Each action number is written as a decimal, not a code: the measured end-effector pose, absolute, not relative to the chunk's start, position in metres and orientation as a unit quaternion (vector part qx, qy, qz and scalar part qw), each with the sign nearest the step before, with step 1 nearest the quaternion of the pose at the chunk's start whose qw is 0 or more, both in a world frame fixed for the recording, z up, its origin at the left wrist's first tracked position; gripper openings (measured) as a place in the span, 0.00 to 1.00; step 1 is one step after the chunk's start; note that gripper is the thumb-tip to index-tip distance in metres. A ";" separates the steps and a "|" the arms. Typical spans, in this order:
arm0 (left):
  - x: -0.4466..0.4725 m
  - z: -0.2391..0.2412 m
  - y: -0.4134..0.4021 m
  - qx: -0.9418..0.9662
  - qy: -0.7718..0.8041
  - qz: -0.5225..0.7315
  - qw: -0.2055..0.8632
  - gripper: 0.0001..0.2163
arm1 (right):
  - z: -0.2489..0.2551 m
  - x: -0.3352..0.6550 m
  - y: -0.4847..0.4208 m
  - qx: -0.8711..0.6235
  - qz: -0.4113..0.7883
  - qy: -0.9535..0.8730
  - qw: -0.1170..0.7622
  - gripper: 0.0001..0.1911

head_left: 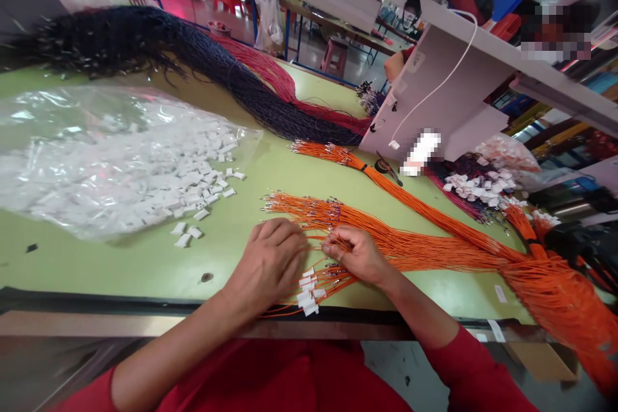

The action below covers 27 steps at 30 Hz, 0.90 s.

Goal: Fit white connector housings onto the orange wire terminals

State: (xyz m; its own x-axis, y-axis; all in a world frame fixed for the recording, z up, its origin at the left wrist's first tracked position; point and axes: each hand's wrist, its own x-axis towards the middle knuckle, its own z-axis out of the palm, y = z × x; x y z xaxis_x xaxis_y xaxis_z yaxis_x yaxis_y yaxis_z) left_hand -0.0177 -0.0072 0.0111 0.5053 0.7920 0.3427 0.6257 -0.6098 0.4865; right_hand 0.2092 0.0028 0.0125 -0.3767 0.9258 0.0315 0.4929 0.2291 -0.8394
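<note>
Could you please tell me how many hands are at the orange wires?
2: the left hand, beside the white plastic pieces, and the right hand, pinching some orange wires.

Before the clear plastic bag (91,109), flat pale-green tabletop (120,270) gives passage; right of it, massed thin orange wires (391,241) obstruct.
</note>
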 end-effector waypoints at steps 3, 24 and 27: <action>-0.012 0.012 -0.009 0.826 0.410 0.294 0.252 0.12 | 0.011 0.210 0.000 -0.489 0.392 -0.730 0.272 0.07; -0.158 -0.020 -0.008 0.726 0.655 0.209 0.008 0.32 | 0.005 0.211 0.002 -0.468 0.429 -0.726 0.264 0.13; -0.156 -0.032 0.004 0.739 0.644 0.198 0.015 0.34 | 0.006 0.212 0.001 -0.466 0.447 -0.719 0.257 0.14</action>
State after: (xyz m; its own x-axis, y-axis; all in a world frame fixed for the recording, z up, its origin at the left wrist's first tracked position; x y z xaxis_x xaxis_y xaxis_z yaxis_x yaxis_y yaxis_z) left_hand -0.1565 0.0044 -0.0320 0.0913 0.9580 0.2720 0.9458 -0.1689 0.2773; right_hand 0.2120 0.0007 0.0060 -0.4335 0.8999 -0.0464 0.4397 0.1664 -0.8826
